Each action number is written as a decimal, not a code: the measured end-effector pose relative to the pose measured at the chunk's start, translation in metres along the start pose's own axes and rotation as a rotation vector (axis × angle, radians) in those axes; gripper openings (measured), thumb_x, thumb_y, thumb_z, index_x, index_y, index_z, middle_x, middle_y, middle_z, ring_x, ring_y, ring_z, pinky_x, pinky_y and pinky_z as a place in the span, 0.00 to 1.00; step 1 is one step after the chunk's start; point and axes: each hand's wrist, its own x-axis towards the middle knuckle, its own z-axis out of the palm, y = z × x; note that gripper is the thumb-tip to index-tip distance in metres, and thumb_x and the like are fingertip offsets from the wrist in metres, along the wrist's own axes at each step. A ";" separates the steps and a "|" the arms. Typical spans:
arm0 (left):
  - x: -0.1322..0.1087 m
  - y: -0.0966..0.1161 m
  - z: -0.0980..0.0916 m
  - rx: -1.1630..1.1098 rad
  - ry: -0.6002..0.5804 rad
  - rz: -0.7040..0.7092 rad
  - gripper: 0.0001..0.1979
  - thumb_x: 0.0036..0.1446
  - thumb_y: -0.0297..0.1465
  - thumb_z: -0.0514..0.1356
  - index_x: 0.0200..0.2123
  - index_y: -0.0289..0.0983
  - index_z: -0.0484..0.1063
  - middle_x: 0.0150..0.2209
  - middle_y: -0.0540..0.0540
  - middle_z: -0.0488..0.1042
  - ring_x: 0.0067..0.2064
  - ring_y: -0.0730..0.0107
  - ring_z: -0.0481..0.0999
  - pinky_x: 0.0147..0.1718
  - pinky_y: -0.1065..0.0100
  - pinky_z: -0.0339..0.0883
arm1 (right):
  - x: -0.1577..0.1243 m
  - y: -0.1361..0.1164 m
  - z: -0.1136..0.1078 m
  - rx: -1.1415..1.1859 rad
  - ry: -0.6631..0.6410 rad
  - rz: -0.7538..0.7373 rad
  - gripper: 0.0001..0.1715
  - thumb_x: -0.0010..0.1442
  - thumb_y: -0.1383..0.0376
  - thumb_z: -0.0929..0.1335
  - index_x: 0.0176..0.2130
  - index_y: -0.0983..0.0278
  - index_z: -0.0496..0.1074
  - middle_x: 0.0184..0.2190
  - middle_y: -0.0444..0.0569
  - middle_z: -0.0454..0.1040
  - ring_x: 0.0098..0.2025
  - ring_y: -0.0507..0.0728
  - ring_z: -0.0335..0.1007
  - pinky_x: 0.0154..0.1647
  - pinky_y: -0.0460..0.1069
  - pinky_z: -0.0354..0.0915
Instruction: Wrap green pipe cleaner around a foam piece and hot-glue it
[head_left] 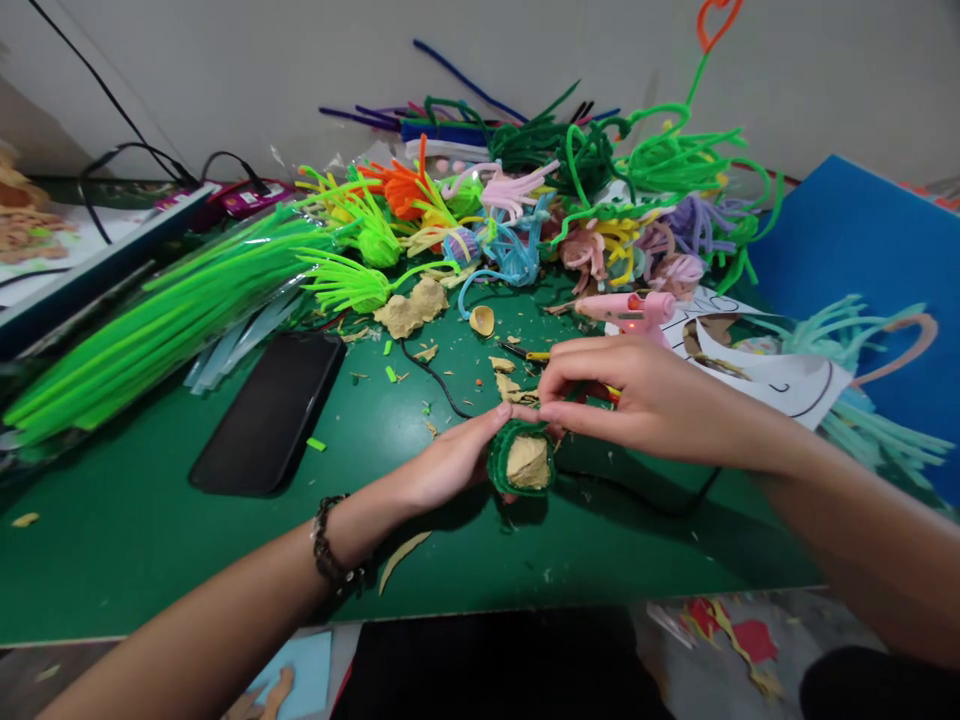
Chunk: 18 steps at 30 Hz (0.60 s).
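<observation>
My left hand grips a small round piece wrapped in dark green pipe cleaner with a tan foam core showing on its face. It is held just above the green table. My right hand comes from the right and pinches the top rim of that green wrapping with thumb and fingers. A beaded bracelet sits on my left wrist.
A pink glue gun stands just behind my right hand, its black cord running across the table. A black phone lies to the left, beside a bundle of lime green pipe cleaners. Colourful pipe cleaner shapes pile up at the back; tan foam scraps are scattered.
</observation>
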 end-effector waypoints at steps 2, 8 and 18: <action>0.001 -0.002 -0.002 0.029 0.012 0.060 0.18 0.57 0.43 0.48 0.37 0.39 0.71 0.32 0.48 0.74 0.31 0.70 0.73 0.30 0.68 0.69 | -0.002 0.001 0.000 -0.009 0.029 0.053 0.10 0.58 0.62 0.63 0.27 0.65 0.68 0.26 0.43 0.69 0.27 0.48 0.62 0.27 0.44 0.56; 0.001 -0.005 -0.006 0.264 -0.023 0.198 0.18 0.60 0.38 0.43 0.46 0.41 0.67 0.45 0.49 0.72 0.56 0.64 0.63 0.52 0.61 0.59 | -0.005 0.003 0.004 -0.028 0.066 0.141 0.13 0.56 0.59 0.64 0.25 0.64 0.67 0.25 0.44 0.70 0.27 0.49 0.62 0.27 0.46 0.55; -0.005 0.005 0.000 0.486 -0.025 0.210 0.22 0.58 0.34 0.41 0.53 0.35 0.60 0.56 0.46 0.63 0.56 0.59 0.60 0.57 0.60 0.49 | -0.006 0.004 0.011 -0.025 0.093 0.128 0.10 0.55 0.61 0.66 0.25 0.64 0.66 0.23 0.43 0.68 0.25 0.48 0.59 0.26 0.44 0.54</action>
